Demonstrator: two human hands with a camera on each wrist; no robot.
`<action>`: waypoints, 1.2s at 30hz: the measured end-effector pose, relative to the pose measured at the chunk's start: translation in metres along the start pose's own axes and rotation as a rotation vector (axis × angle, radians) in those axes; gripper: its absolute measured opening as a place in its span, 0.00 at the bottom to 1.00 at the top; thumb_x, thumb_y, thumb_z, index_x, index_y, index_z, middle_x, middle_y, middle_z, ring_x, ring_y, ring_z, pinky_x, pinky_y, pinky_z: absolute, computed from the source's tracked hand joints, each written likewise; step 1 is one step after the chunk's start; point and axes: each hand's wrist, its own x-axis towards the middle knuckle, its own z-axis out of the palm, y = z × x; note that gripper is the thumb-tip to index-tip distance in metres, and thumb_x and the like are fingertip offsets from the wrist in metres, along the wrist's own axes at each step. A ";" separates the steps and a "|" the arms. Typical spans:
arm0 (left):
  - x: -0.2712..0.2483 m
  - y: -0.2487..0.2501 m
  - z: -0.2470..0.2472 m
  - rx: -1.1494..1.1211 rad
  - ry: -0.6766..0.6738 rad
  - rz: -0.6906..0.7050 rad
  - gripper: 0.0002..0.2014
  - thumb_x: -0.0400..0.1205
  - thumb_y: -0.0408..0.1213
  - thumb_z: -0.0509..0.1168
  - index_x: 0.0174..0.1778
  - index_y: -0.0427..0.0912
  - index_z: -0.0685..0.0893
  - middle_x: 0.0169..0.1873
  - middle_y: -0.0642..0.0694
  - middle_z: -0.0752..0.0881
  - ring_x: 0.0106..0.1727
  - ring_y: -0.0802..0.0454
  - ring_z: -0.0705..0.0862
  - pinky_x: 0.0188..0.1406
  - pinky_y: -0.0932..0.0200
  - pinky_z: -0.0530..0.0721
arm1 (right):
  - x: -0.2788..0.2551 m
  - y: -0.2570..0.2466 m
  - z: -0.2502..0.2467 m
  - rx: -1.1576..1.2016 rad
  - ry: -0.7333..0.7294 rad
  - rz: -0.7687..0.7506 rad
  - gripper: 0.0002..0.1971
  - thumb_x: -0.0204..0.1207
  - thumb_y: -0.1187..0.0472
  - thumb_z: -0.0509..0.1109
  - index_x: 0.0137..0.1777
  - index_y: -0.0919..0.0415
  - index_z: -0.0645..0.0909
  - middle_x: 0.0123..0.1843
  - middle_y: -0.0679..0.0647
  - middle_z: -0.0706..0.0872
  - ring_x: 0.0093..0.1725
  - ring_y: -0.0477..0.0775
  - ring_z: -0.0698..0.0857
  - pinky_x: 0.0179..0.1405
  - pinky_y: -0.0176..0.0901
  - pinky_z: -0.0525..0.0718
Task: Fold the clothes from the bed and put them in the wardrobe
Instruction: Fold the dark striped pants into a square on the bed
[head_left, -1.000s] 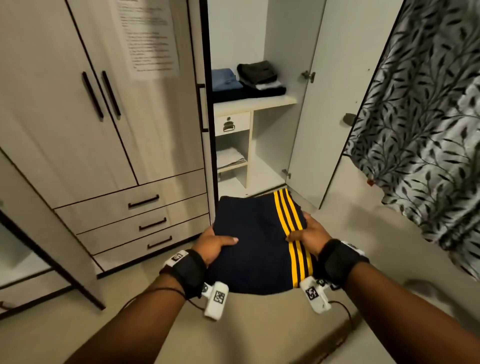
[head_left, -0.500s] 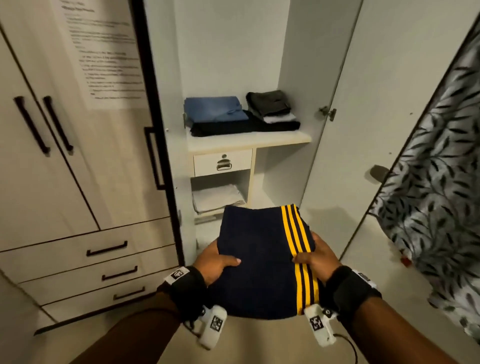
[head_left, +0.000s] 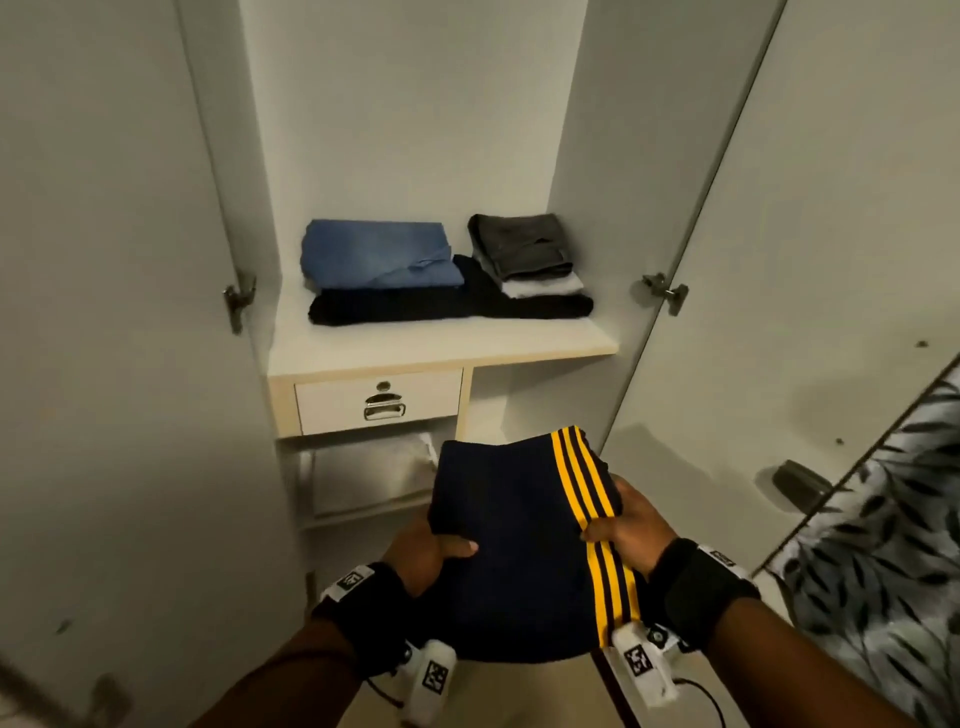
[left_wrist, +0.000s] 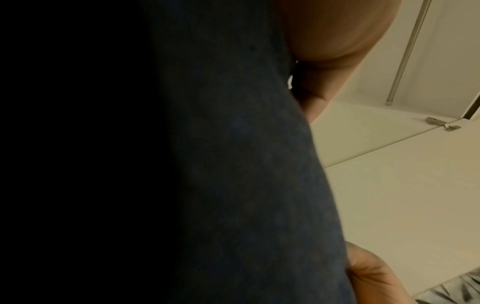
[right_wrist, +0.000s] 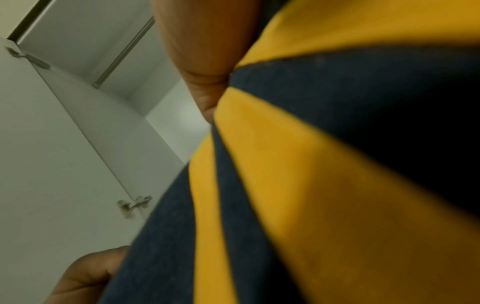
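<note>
A folded navy garment with three yellow stripes (head_left: 524, 540) is held flat in front of the open white wardrobe (head_left: 415, 104), below its shelf (head_left: 441, 338). Its left edge is gripped by the left hand (head_left: 426, 556), thumb on top; its striped right edge is gripped by the right hand (head_left: 628, 530). On the shelf, a folded blue garment (head_left: 379, 254) and a folded dark grey garment (head_left: 519, 244) are stacked on black clothing (head_left: 447, 306).

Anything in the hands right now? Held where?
Yes: both hold the folded navy garment. Left hand grips its plain left edge, right hand its yellow-striped right edge, thumbs on top.
</note>
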 end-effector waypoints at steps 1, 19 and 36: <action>0.027 0.006 0.000 0.001 -0.005 0.005 0.31 0.60 0.31 0.76 0.61 0.49 0.84 0.49 0.55 0.93 0.51 0.56 0.92 0.43 0.65 0.87 | 0.023 -0.008 -0.007 0.002 0.020 -0.017 0.31 0.70 0.76 0.76 0.69 0.52 0.77 0.56 0.54 0.91 0.53 0.56 0.91 0.49 0.48 0.86; 0.411 0.279 -0.002 0.043 0.057 0.414 0.25 0.68 0.24 0.77 0.62 0.37 0.85 0.56 0.42 0.90 0.53 0.50 0.90 0.53 0.57 0.88 | 0.385 -0.275 -0.158 -0.033 0.163 -0.397 0.32 0.65 0.77 0.77 0.68 0.55 0.79 0.56 0.51 0.91 0.48 0.45 0.92 0.47 0.41 0.89; 0.646 0.270 -0.055 0.596 0.227 -0.022 0.41 0.80 0.66 0.67 0.85 0.50 0.64 0.77 0.52 0.74 0.77 0.42 0.75 0.77 0.48 0.71 | 0.664 -0.263 -0.170 -0.365 0.213 -0.005 0.35 0.77 0.38 0.71 0.78 0.55 0.70 0.71 0.60 0.82 0.65 0.66 0.83 0.62 0.55 0.83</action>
